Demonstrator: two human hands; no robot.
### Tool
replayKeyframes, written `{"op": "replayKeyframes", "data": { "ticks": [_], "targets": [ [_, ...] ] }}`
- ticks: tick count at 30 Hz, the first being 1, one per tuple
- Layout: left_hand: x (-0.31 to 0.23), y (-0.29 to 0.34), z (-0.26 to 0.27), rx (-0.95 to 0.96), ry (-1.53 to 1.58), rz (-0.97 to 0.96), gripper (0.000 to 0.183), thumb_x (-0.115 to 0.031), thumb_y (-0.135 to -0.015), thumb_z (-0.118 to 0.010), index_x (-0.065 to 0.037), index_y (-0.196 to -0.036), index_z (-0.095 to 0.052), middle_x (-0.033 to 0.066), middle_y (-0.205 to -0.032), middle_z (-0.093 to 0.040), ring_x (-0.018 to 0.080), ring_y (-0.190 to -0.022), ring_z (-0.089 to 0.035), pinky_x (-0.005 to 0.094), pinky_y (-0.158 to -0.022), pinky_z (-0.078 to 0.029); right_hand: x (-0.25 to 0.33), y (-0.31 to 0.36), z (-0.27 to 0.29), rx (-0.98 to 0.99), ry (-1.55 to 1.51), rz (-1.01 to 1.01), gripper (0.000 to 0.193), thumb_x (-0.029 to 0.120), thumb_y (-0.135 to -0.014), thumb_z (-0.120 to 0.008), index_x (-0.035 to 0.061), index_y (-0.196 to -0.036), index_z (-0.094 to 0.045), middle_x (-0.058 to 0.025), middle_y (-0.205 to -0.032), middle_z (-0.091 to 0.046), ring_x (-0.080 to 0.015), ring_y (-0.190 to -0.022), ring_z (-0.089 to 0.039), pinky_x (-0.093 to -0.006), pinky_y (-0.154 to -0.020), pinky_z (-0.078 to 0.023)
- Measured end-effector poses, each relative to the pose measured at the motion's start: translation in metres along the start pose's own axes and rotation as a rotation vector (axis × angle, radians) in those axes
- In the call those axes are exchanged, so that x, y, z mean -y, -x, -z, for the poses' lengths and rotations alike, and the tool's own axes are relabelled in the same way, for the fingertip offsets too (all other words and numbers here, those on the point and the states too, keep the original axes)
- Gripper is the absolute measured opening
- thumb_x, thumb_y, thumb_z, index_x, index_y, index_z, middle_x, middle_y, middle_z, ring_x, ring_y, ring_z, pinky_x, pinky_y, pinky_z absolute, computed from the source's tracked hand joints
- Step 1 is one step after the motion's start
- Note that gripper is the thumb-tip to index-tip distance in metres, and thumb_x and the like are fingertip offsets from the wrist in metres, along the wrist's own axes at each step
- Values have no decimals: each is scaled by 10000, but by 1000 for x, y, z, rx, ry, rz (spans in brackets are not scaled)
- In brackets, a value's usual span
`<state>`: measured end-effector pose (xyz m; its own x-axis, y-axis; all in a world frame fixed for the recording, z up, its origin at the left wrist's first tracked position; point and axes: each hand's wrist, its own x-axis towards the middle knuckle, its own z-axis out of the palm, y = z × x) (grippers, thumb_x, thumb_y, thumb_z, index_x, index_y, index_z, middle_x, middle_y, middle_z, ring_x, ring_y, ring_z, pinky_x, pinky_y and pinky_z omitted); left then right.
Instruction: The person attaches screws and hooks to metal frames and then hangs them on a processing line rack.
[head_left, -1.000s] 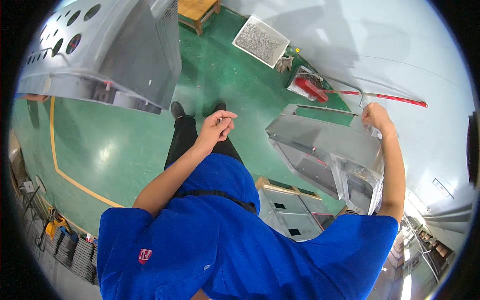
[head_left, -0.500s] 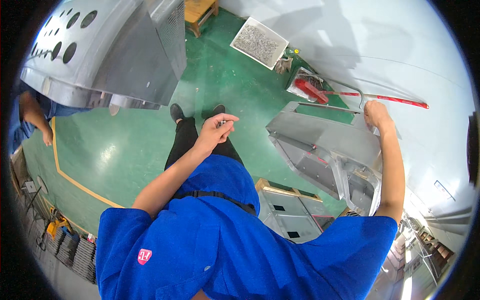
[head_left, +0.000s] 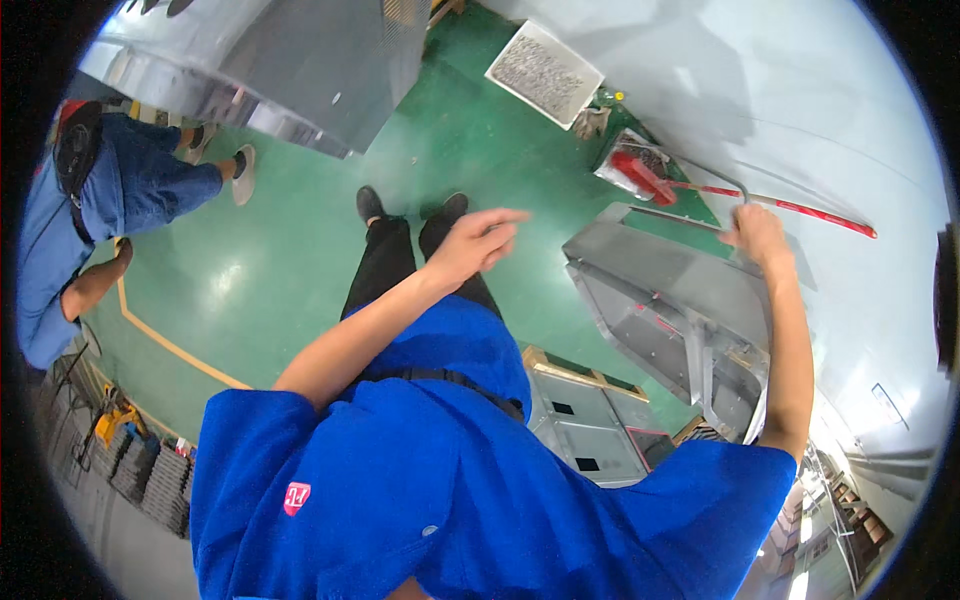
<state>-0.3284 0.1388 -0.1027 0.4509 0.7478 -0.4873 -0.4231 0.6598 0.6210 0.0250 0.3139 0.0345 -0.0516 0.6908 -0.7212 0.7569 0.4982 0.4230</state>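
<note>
My left hand (head_left: 478,245) is over the green floor, in front of my body. Its index finger points out while the other fingers curl in; what they hold, if anything, is hidden. My right hand (head_left: 762,236) is at the far right end of a grey sheet-metal housing (head_left: 690,262), its fingers curled by the upper edge. I cannot make out what those fingers pinch. The housing has a long opening along its top and an angled frame on its near side.
A white tray of small metal pieces (head_left: 515,90), gloves (head_left: 592,122) and a red brush (head_left: 645,178) lie by the wall. Large metal casing (head_left: 320,80) stands at upper left, a co-worker in blue (head_left: 150,180) beside it. Metal panels (head_left: 575,425) rest on a wooden pallet.
The view has shifted, bringing more of the co-worker into sight. My left hand has moved right, index finger straighter. My right hand stays by the housing's end, turned slightly.
</note>
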Motion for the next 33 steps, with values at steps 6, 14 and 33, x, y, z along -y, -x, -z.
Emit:
{"op": "replayKeyframes", "data": {
  "ticks": [6,14,33],
  "targets": [
    [-30,-33,-48,91,17,-65,341,-169,-908,-447,-57,-1230,-446,-36,-659,-430,17,-508,-334,175,-428,-241,140,7,63,29,-1399,681,151,-49,-719,-634,-3,-851,-579,-21,-814,-602,-81,-763,-558,-229,-661,-457],
    [-14,-63,-81,230,89,-77,242,-171,-908,-441,-70,-1121,-496,-8,-703,-500,23,-517,-360,184,-434,-270,114,-8,64,237,-1138,693,188,-113,-700,-583,-15,-860,-566,-58,-692,-583,-121,-638,-570,-260,-584,-452],
    [28,-69,-70,91,84,142,219,-145,-902,-452,-2,-1049,-530,37,-760,-566,46,-584,-428,185,-462,-316,-55,-76,-63,281,-892,238,84,52,-659,-674,-9,-712,-652,-71,-634,-607,-146,-614,-565,-261,-593,-463]
  ]
}}
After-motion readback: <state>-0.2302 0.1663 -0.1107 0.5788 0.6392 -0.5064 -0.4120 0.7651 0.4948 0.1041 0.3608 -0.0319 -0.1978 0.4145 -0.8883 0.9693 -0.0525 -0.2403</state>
